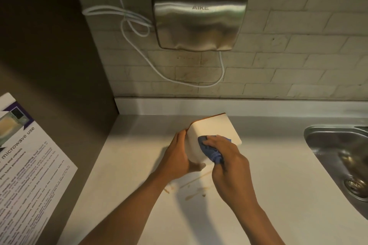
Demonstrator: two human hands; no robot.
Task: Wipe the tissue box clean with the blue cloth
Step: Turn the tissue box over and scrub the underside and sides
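Stains (pixel 191 191) mark the counter (pixel 268 195) nearest. Beyond them, left hand (pixel 177 157) grips the tilted box (pixel 211 137) mid-counter, fingers curled round its side; right hand (pixel 229 157) clutches the cloth (pixel 209 148) against it.

White box (pixel 214 128), plain and rounded at the corners, with a thin brown edge along its far top side. Tilted up off the counter, one broad face turned toward the camera. Held at its left end and lower corner, between both hands. Blue cloth (pixel 211 150), bunched and creased, with a stitched hem showing. Pressed against the box's near face toward the lower right, partly covered by fingers.
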